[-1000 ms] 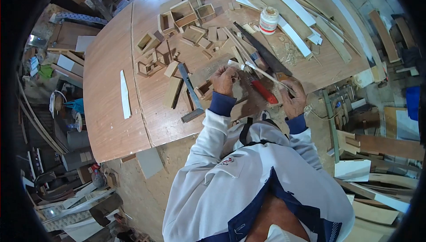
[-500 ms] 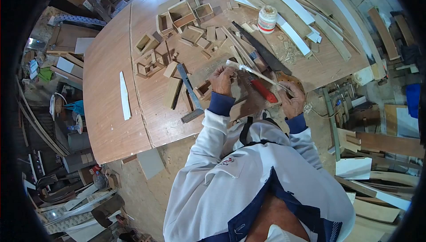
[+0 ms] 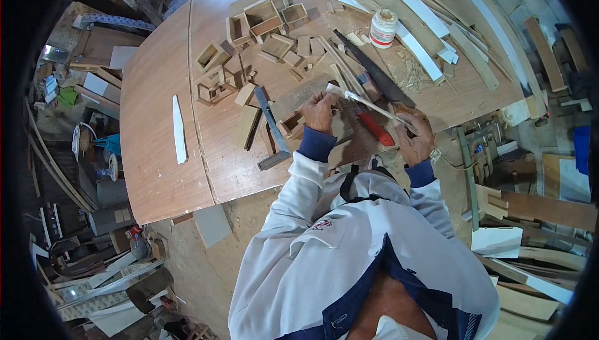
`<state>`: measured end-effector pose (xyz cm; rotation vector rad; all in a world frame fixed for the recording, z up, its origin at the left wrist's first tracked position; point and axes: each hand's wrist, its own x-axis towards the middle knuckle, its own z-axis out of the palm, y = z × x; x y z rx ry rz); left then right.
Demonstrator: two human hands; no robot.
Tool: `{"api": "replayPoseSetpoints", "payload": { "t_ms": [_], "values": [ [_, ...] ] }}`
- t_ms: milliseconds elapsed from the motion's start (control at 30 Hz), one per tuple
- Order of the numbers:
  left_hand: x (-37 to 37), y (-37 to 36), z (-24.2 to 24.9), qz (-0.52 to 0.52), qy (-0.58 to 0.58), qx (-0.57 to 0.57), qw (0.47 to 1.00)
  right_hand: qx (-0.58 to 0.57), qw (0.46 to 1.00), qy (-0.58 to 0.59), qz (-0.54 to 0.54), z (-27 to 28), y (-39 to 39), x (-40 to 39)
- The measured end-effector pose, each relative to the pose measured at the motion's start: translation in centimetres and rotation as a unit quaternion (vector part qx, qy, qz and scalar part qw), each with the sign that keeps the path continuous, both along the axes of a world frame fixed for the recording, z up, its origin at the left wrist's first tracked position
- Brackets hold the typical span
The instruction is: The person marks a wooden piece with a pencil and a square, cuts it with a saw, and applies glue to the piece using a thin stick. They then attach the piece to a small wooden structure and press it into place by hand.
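Observation:
My right hand (image 3: 415, 140) is closed on a thin wooden stick (image 3: 380, 108) that slants up to the left. White paste, which looks like glue, coats its far end (image 3: 353, 96). That end meets a small pale wood piece (image 3: 335, 88) pinched in the fingers of my left hand (image 3: 319, 114). Below the stick, a tool with a red handle (image 3: 375, 130) lies on the table. A handsaw (image 3: 374, 68) rests beyond it, its wooden grip (image 3: 417, 114) partly behind my right hand. Left of my left hand is a try square (image 3: 268, 118), near a small wooden box (image 3: 292, 125).
An open white jar with a red label (image 3: 383, 29) stands on the table (image 3: 150, 128). Several small wooden boxes (image 3: 262, 15) and offcuts lie at the back. Long boards (image 3: 399, 3) fill the back right. A white strip (image 3: 179, 129) lies to the left.
The whole view has shifted slightly, so the table and its things appear a little further right. Both hands keep almost the same pose, the stick still meeting the small wood piece.

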<state>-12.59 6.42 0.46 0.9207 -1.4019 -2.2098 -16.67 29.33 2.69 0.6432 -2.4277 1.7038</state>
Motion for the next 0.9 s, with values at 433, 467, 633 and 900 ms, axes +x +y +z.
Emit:
{"api": "replayPoseSetpoints", "payload": {
  "t_ms": [433, 467, 633, 900],
  "values": [
    [0.0, 0.3, 0.4, -0.008, -0.004, -0.005, 1.0, 0.048, 0.997, 0.052, 0.02, 0.0, 0.8, -0.4],
    [0.0, 0.3, 0.4, -0.002, -0.012, -0.007, 1.0, 0.036, 0.998, 0.031, 0.028, -0.6, 1.0, -0.4],
    [0.1, 0.0, -0.3, -0.011, 0.0, 0.005, 1.0, -0.034, 0.996, -0.076, 0.021, -1.6, 1.3, -0.3],
    [0.1, 0.1, -0.2, -0.006, 0.007, 0.004, 1.0, 0.018, 0.992, -0.121, 0.012, -0.8, 0.9, 0.2]
  ]
}}
